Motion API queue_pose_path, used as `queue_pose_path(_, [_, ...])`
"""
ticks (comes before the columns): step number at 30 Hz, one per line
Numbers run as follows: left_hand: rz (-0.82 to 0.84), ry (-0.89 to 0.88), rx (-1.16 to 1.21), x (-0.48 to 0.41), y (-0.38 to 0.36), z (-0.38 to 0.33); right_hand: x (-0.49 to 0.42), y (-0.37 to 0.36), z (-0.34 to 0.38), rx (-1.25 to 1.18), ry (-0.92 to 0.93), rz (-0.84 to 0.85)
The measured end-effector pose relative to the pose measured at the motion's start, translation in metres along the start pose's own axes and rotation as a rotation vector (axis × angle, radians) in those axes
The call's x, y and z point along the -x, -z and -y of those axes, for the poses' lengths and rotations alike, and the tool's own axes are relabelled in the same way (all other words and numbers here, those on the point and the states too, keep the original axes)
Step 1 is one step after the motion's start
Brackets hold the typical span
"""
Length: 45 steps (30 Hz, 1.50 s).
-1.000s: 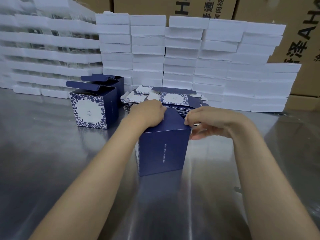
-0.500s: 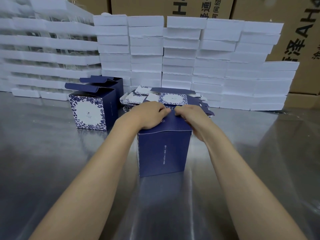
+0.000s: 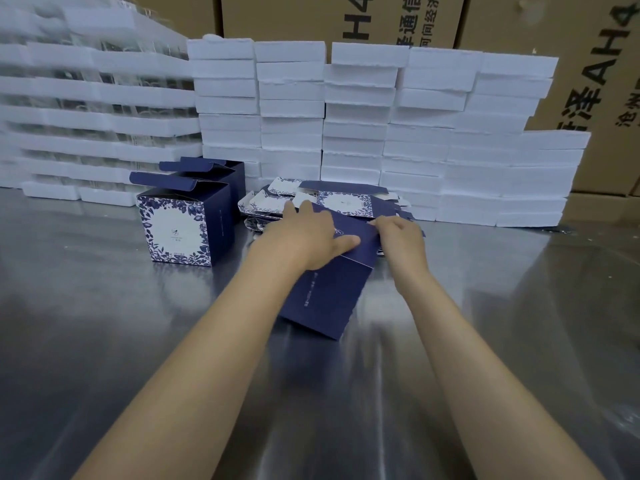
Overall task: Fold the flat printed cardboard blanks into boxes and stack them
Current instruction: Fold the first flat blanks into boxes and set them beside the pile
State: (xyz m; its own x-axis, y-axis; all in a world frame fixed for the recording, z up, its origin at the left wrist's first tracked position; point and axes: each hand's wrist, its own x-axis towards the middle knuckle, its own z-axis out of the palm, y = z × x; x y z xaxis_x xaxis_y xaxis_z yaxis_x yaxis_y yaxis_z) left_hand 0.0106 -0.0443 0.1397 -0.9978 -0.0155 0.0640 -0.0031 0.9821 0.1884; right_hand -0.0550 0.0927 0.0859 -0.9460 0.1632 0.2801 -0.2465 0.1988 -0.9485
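Note:
A dark blue cardboard box (image 3: 329,299) sits tilted on the steel table, leaning away from me. My left hand (image 3: 308,233) lies flat across its top with the thumb stretched over the top flap. My right hand (image 3: 403,237) pinches the right edge of that flap. Behind the box is a pile of flat printed blanks (image 3: 332,200). Two folded boxes with blue floral fronts (image 3: 180,230) stand at the left, one behind the other, their top flaps up.
The steel table (image 3: 104,323) stretches around the box. White foam trays (image 3: 381,133) are stacked in a wall along the back. Brown shipping cartons (image 3: 398,19) rise behind them.
The box has tipped from upright to leaning back. My left hand has spread flat over its top. My right hand has shifted to the flap's right edge.

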Motion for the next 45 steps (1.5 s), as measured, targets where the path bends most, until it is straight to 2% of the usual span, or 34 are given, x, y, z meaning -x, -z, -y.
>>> queue_pose_path(2, [-0.001,0.005,0.081,-0.009,-0.001,0.015,0.003,0.001,-0.004,0.013,0.041,-0.01])
queue_pose_path(5, [-0.088,0.183,0.138,-0.017,-0.006,0.031,0.008,-0.004,-0.005,-0.01,0.082,-0.034])
queue_pose_path(7, [-0.121,0.179,0.159,-0.021,-0.012,0.032,0.013,-0.011,-0.008,-0.094,0.089,-0.081])
queue_pose_path(11, [-0.08,0.164,0.49,-0.032,-0.024,0.025,0.022,-0.024,-0.023,-0.144,0.212,-0.231])
queue_pose_path(14, [-0.082,0.166,0.746,-0.035,-0.035,0.019,0.024,-0.026,-0.038,-0.129,0.334,-0.259])
queue_pose_path(16, [-0.102,0.132,0.812,-0.036,-0.04,0.018,0.025,-0.025,-0.045,-0.086,0.405,-0.254])
queue_pose_path(19, [-0.147,0.066,0.729,-0.036,-0.043,0.018,0.023,-0.024,-0.054,-0.032,0.431,-0.195])
queue_pose_path(24, [-0.317,-0.088,0.025,-0.029,-0.04,0.011,0.026,-0.031,-0.059,-0.006,0.472,-0.069])
queue_pose_path(27, [-0.29,-0.118,-0.132,-0.028,-0.04,0.001,0.026,-0.031,-0.058,0.027,0.477,-0.06])
queue_pose_path(31, [-0.281,-0.099,-0.093,-0.024,-0.034,-0.002,0.027,-0.032,-0.059,0.063,0.496,-0.049])
queue_pose_path(35, [-0.379,-0.03,0.137,-0.013,-0.019,-0.008,0.028,-0.031,-0.059,0.109,0.551,-0.08])
queue_pose_path(37, [-0.397,0.017,0.113,-0.008,-0.019,-0.016,0.03,-0.03,-0.058,0.169,0.592,-0.124])
queue_pose_path(41, [-0.274,0.104,-0.045,-0.01,-0.025,-0.026,0.036,-0.03,-0.056,0.273,0.607,-0.097])
queue_pose_path(45, [-0.211,0.094,0.006,-0.014,-0.029,-0.017,0.038,-0.035,-0.056,0.371,0.578,-0.037])
